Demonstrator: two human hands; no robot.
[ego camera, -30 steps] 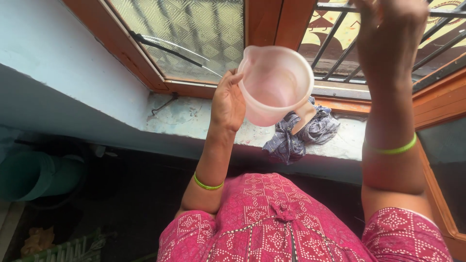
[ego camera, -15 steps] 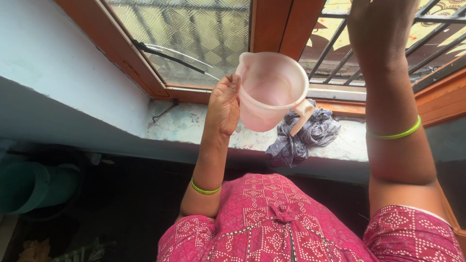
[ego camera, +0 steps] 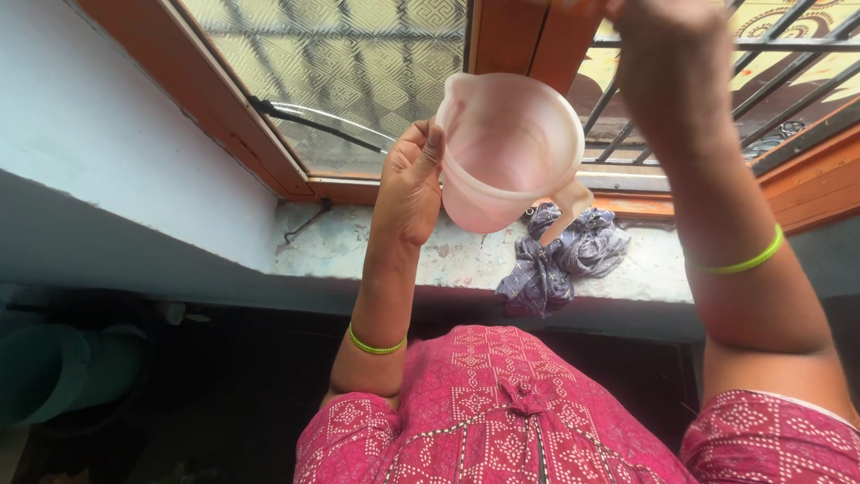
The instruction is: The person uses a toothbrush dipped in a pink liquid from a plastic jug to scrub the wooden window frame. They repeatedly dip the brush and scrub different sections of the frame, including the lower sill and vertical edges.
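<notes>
The left hand [ego camera: 408,184] is holding up a translucent pink jug [ego camera: 506,148], its grip wrapping the jug's side with the thumb lying along the rim. The jug is tilting its open mouth toward the camera, its handle pointing away from that grip (toward the right arm). Below the grip, a crumpled grey-blue cloth [ego camera: 560,260] is lying on the window sill [ego camera: 376,242]. The right hand [ego camera: 667,54] is reaching up near the window grille [ego camera: 788,63]; its grip is blurring, so I cannot tell its state.
</notes>
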